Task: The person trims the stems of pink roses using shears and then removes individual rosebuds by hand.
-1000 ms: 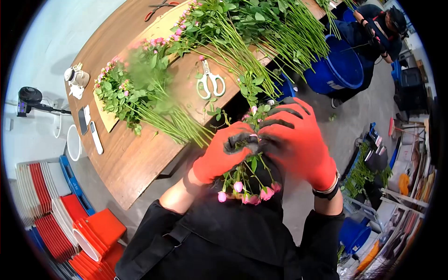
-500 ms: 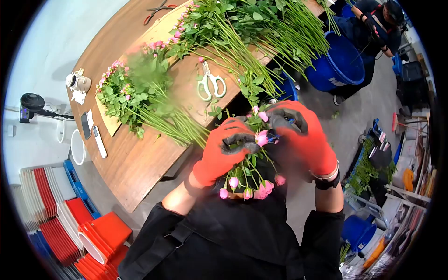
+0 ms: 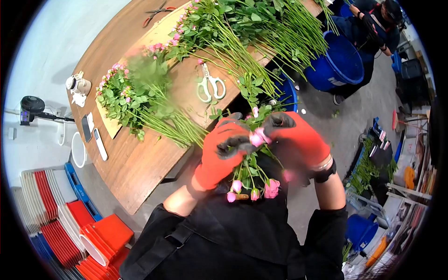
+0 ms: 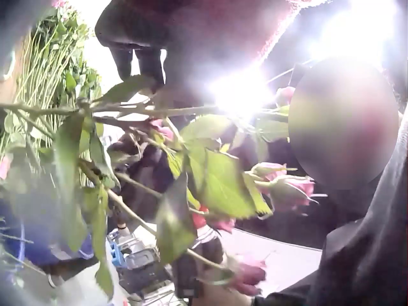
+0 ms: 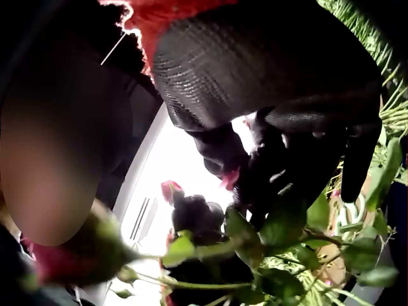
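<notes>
In the head view my left hand [image 3: 224,151], in a red glove with dark fingers, grips a small bunch of rose stems below the table edge. Its pink blooms [image 3: 271,188] hang downward in front of the dark apron. My gloved right hand [image 3: 301,140] is close beside it, fingers curled at a pink rose bloom [image 3: 256,137] between the hands. The right wrist view shows a pink petal [image 5: 229,179] pinched by the right hand's dark fingers. Leaves [image 4: 220,182] and stems cross the left wrist view, partly hiding the hands.
Rose bunches [image 3: 135,100] lie on the wooden table [image 3: 126,163] with white-handled scissors [image 3: 210,86], red-handled pliers [image 3: 158,13] and a phone [image 3: 87,129]. A blue bucket [image 3: 338,63] stands at the back right, near another person [image 3: 373,28]. Red crates [image 3: 107,235] are at the lower left.
My right hand has gone from spread fingers over the stems to curled fingers at a bloom. The bloom between the hands has come into view. My left hand keeps its grip on the bunch.
</notes>
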`<state>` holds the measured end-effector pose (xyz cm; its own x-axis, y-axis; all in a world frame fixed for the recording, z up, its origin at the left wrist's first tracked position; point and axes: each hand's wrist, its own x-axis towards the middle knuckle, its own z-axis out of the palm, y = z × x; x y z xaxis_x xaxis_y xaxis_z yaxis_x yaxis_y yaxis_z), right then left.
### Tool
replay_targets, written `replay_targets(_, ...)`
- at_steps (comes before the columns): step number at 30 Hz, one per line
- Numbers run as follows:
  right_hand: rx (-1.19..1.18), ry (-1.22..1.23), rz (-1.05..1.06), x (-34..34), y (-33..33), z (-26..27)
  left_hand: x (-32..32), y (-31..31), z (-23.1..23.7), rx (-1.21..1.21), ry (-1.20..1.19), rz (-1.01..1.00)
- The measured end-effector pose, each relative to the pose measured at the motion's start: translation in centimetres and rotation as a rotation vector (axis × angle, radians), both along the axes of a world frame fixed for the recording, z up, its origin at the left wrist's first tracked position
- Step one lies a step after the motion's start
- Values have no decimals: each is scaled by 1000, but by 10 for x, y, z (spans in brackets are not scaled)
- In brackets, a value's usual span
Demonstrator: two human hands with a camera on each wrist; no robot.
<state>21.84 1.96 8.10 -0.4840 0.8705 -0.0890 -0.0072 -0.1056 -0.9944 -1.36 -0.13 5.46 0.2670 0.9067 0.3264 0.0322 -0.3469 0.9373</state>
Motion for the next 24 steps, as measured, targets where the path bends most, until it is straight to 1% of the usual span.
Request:
replay_targets(1, -297, 185, -73, -7, 0, 2, 1, -1, 4, -148, -105, 23)
replay_targets(2, -35, 30, -147, -9, -2, 0, -1, -1, 0, -214, -171, 19)
replay_targets(3, 229, -121, -220, -12, -5, -2, 0, -1, 5, -369, -293, 10)
replay_targets(4, 293, -178, -278, -18, -11, 1, 1, -2, 10, -525, -417, 0)
replay_targets(6, 409, -304, -403, -29, -22, 8, 1, -2, 5, -532, -425, 16)
replay_targets(8, 570, -378, -439, -37, -24, 10, 1, -2, 4, -524, -388, 36)
replay_targets(9, 404, -290, -562, -50, -28, 14, 1, -2, 7, -513, -346, 52)
replay_targets(12, 575, -379, -564, -64, -25, 16, 2, -3, 3, -443, -263, 108)
replay_targets(14, 592, -337, -596, -69, -29, 8, 4, -5, 2, -404, -218, 142)
replay_targets(16, 580, -291, -615, -72, -31, 2, 4, -5, 3, -376, -228, 126)
replay_targets(19, 376, -51, -599, -73, -35, 0, 4, -5, 5, -405, -288, 86)
replay_targets(20, 357, -51, -595, -73, -35, 0, 4, -4, 5, -426, -316, 70)
replay_targets(22, 320, -50, -587, -72, -35, 2, 3, -3, 1, -389, -298, 45)
replay_targets(24, 217, 34, -579, -72, -35, 7, 2, -3, -3, -389, -300, 29)
